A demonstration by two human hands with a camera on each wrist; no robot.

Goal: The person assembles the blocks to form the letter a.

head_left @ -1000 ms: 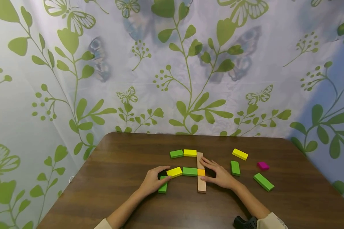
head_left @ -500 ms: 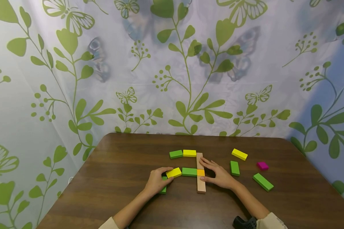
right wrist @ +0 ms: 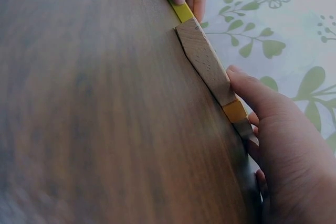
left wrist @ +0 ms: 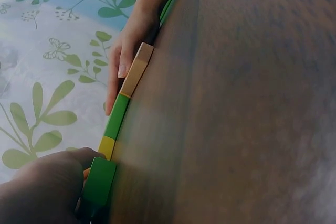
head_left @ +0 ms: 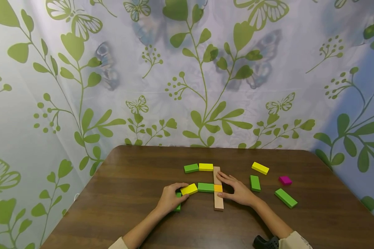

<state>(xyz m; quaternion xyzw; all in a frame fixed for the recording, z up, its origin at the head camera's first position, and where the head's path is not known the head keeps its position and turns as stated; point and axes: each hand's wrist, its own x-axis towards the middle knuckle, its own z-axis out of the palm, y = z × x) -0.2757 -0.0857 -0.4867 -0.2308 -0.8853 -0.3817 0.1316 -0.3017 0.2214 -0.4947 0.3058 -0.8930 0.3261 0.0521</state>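
Observation:
My left hand [head_left: 170, 198] pinches a yellow block [head_left: 189, 189] between thumb and index finger, and the block lies slightly askew. A green block [head_left: 178, 204] sits partly hidden beneath that hand; in the left wrist view this green block [left wrist: 100, 182] appears close up. To the right, another green block [head_left: 205, 187] meets a small orange block [head_left: 218, 188]. Plain wooden blocks, one far [head_left: 216, 175] and one near [head_left: 219, 203], line up with the orange one. Along their right side rests my right hand [head_left: 240, 191], fingers extended at the far block and thumb touching the near one.
Behind, a green block [head_left: 191, 168] and a yellow block [head_left: 206, 167] form a row to the far wooden block. On the right lie a yellow block [head_left: 260, 168], two green blocks [head_left: 255, 183] and a magenta block [head_left: 285, 180]. A patterned curtain [head_left: 174, 86] hangs behind the brown table [head_left: 137, 169].
My left hand has shifted slightly right around the yellow block, covering more of the green block beneath it. The right hand stays in place.

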